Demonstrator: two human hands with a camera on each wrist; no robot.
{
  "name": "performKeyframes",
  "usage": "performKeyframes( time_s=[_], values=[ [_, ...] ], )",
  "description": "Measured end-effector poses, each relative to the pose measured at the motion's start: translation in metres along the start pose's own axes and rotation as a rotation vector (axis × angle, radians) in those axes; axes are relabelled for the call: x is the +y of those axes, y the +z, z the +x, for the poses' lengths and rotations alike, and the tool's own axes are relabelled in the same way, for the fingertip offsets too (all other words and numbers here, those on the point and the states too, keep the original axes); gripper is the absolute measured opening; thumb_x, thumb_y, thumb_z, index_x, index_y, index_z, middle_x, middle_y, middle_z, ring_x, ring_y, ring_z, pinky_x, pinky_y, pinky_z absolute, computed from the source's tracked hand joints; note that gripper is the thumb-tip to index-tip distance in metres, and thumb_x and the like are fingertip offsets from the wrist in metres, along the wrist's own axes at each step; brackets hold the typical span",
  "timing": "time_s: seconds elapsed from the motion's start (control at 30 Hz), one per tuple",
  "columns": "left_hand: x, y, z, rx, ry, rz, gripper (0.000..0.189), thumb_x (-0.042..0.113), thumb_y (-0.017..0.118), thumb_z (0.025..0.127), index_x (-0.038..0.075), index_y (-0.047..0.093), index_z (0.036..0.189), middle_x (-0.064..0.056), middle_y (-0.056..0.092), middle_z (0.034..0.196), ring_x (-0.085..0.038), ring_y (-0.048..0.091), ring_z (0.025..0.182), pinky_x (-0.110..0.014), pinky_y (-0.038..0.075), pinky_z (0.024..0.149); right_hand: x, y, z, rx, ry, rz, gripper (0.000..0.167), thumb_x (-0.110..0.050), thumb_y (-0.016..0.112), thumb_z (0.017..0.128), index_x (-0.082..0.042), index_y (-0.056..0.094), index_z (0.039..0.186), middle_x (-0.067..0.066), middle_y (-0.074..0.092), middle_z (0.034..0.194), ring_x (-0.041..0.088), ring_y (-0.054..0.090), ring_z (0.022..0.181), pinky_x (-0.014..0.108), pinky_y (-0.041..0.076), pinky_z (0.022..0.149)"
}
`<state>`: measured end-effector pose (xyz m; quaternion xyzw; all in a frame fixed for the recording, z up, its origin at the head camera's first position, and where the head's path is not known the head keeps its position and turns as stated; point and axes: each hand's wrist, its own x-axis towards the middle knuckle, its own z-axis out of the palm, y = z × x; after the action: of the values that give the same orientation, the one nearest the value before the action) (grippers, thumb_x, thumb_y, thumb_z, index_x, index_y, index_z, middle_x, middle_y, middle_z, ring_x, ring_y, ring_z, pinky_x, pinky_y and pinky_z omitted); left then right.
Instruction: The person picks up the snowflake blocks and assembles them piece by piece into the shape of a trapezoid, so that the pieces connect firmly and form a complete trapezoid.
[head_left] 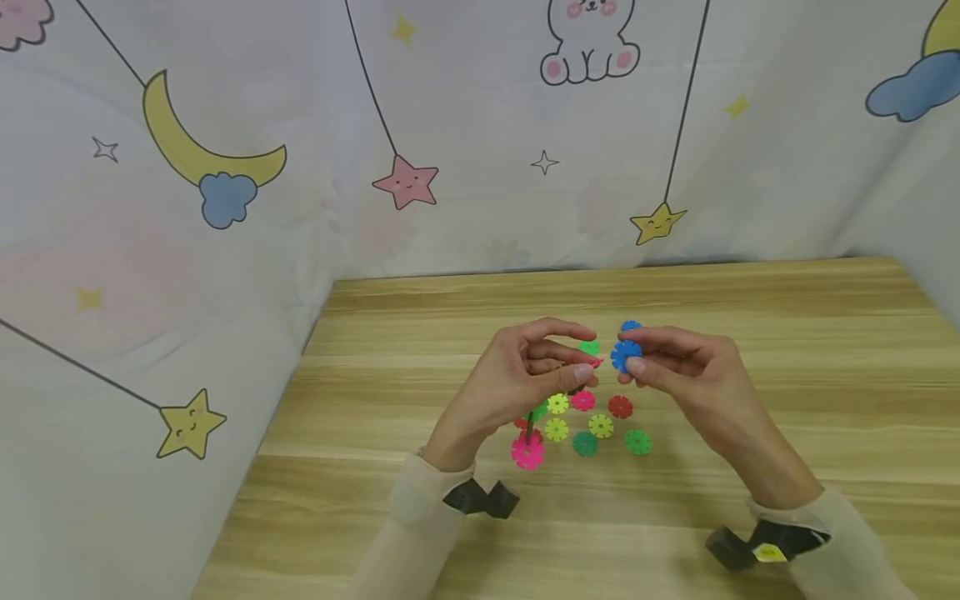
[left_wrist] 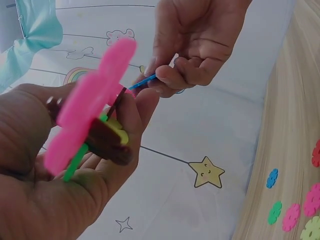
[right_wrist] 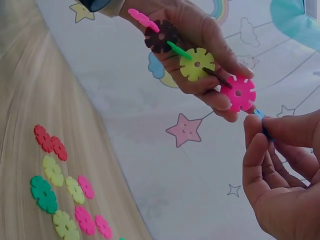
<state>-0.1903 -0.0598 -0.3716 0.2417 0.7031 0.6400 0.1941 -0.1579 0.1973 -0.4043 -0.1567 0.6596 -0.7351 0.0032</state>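
Observation:
My left hand (head_left: 517, 367) holds a chain of slotted plastic snowflake discs above the table. In the right wrist view the chain runs from a pink disc (right_wrist: 239, 93) at the fingertips through a dark brown edge, a yellow disc (right_wrist: 197, 64), a green one and a brown disc (right_wrist: 161, 36) to another pink disc (right_wrist: 143, 20). My right hand (head_left: 690, 367) pinches a blue disc (head_left: 624, 357) between thumb and fingers. Its edge faces the chain's pink end, with a small gap in the head view.
Loose discs lie on the wooden table (head_left: 360, 500) beneath the hands, among them a red disc (head_left: 620, 407), a green disc (head_left: 638, 442) and several yellow and pink ones. A printed cloth (head_left: 480, 100) hangs behind the table.

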Motion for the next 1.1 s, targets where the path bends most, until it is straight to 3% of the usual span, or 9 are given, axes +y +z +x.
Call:
performKeyframes(
  time_s=[0.27, 0.57, 0.77, 1.0, 1.1],
  values=[
    [0.001, 0.0, 0.0, 0.006, -0.008, 0.017, 0.039, 0.008, 0.077, 0.1, 0.01, 0.068, 0.138, -0.02, 0.079, 0.123, -0.018, 0.082, 0.103, -0.036, 0.066, 0.093, -0.005, 0.007, 0.005, -0.022, -0.038, 0.002, 0.026, 0.01, 0.066, 0.1, 0.003, 0.075, 0.123, 0.0, 0.081, 0.104, 0.015, 0.076, 0.075, 0.026, 0.063, 0.073],
    [-0.001, 0.001, 0.002, -0.009, 0.0, 0.026, 0.042, 0.01, 0.078, 0.099, 0.01, 0.067, 0.139, -0.018, 0.079, 0.123, -0.019, 0.082, 0.104, -0.037, 0.066, 0.093, -0.003, 0.009, 0.006, -0.076, -0.109, -0.073, 0.025, 0.009, 0.063, 0.103, 0.011, 0.072, 0.126, 0.008, 0.074, 0.074, 0.016, 0.065, 0.063, 0.028, 0.059, 0.062],
    [0.0, 0.001, 0.001, 0.007, 0.002, 0.005, 0.043, 0.006, 0.079, 0.098, 0.012, 0.067, 0.138, -0.02, 0.079, 0.119, -0.025, 0.082, 0.1, -0.039, 0.067, 0.09, 0.003, 0.014, 0.007, -0.078, -0.203, -0.05, 0.027, 0.015, 0.061, 0.1, 0.014, 0.07, 0.125, 0.005, 0.076, 0.073, 0.015, 0.066, 0.059, 0.027, 0.057, 0.058],
    [0.001, 0.003, 0.002, 0.04, 0.003, 0.003, 0.048, 0.004, 0.08, 0.096, 0.011, 0.064, 0.14, -0.024, 0.079, 0.116, -0.015, 0.081, 0.094, -0.038, 0.067, 0.092, 0.004, 0.015, 0.007, -0.058, -0.194, -0.092, 0.025, 0.013, 0.061, 0.101, 0.013, 0.071, 0.124, 0.002, 0.073, 0.073, 0.015, 0.069, 0.055, 0.027, 0.052, 0.053],
    [0.001, 0.004, 0.002, 0.054, -0.007, -0.005, 0.05, 0.004, 0.081, 0.095, 0.014, 0.063, 0.141, -0.025, 0.079, 0.114, -0.016, 0.082, 0.093, -0.038, 0.067, 0.091, 0.004, 0.017, 0.007, -0.048, -0.171, -0.1, 0.024, 0.011, 0.061, 0.102, 0.016, 0.07, 0.124, -0.001, 0.073, 0.074, 0.018, 0.072, 0.055, 0.027, 0.057, 0.054]
  ],
)
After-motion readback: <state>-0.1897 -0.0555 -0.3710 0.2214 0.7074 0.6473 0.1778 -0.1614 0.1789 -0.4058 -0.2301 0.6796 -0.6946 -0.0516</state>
